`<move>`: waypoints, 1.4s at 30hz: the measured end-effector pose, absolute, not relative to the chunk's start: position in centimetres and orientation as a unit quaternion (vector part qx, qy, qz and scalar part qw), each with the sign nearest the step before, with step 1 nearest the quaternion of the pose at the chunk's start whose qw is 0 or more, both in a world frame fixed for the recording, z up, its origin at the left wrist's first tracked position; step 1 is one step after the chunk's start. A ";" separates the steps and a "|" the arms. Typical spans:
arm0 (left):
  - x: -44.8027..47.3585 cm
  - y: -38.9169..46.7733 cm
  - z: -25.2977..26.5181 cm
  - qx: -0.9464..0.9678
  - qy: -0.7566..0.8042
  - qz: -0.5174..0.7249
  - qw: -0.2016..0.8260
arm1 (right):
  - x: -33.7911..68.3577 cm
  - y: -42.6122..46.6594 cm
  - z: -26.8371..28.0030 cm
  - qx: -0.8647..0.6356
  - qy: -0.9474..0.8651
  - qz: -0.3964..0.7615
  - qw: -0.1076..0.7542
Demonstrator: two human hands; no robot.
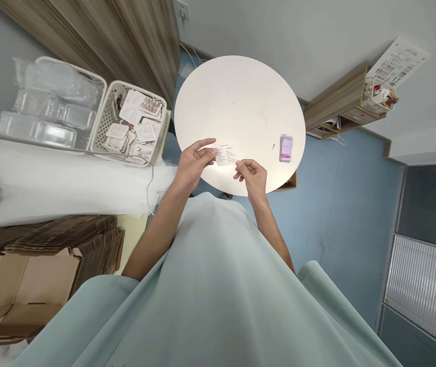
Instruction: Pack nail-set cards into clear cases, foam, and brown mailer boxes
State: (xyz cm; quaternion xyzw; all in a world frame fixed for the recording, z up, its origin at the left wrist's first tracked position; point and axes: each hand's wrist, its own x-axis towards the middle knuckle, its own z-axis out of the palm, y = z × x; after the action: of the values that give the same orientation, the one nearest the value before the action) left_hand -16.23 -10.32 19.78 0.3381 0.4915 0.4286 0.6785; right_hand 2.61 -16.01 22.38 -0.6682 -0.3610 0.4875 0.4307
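Note:
Between my hands is a small white printed card (226, 154), raised over the near part of the round white table (236, 97). Lines of dark text cover its visible face, too small to read. My left hand (196, 160) pinches the card's left edge between thumb and fingers. At the lower right corner, my right hand (252, 176) grips it with the thumb and forefinger, its other fingers curled below. To the right on the table lies a phone-like rectangular thing (285, 149), blurred out, pink and purple.
On the left, a white basket (99, 120) holds several printed cards (131, 109); another basket beside it holds clear plastic boxes (49, 102). White sheeting (68, 178) and flattened cardboard boxes (99, 244) lie nearer me. A wooden shelf (340, 102) stands by the wall at right.

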 end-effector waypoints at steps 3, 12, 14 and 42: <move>-16.3 -10.3 19.5 0.315 0.474 0.422 0.706 | 2.7 -16.1 22.2 -0.649 -0.404 0.485 0.426; -15.7 -10.5 19.4 0.259 0.394 0.374 0.799 | 3.5 -14.1 23.5 -0.542 -0.633 0.448 0.323; -15.6 -10.6 19.5 0.255 0.383 0.360 0.812 | 3.6 -14.1 23.7 -0.530 -0.638 0.458 0.321; -16.2 -11.4 20.9 0.416 0.499 0.326 0.687 | 5.2 -14.5 21.7 -0.570 -0.756 0.267 0.179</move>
State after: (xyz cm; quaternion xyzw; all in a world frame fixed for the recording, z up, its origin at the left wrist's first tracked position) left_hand -16.21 -11.43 20.90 0.4155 0.4985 0.3264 0.6872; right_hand 5.18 -14.53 21.69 -0.5703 -0.7560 0.2670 0.1788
